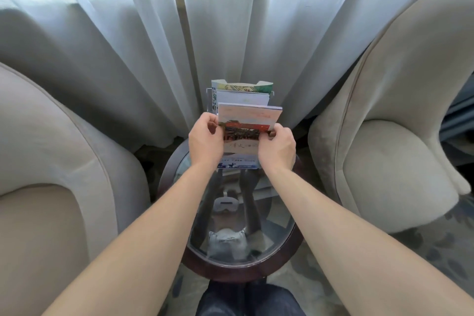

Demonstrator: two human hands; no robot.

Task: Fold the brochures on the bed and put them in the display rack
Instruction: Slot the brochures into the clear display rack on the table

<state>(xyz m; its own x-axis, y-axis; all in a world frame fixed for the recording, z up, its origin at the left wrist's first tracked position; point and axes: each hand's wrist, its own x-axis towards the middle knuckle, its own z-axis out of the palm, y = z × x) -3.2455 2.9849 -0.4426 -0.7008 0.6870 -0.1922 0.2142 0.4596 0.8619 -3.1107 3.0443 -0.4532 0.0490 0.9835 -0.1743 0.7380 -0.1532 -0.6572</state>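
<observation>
A folded brochure (pixel 246 120) with a red and pale cover stands upright at the front of a clear display rack (pixel 209 100). My left hand (pixel 205 137) pinches its left edge and my right hand (pixel 278 145) pinches its right edge. Behind it in the rack stand a white brochure (pixel 241 98) and a green-patterned one (pixel 243 87). Another brochure (pixel 239 159) with a blue bottom strip shows between my hands, lower down; whether it sits in the rack's front pocket I cannot tell.
The rack stands at the far side of a small round glass-topped table (pixel 282 233) with a dark wooden rim. Beige armchairs flank it, one on the left (pixel 51 161) and one on the right (pixel 397 136). Sheer white curtains (pixel 154 46) hang behind.
</observation>
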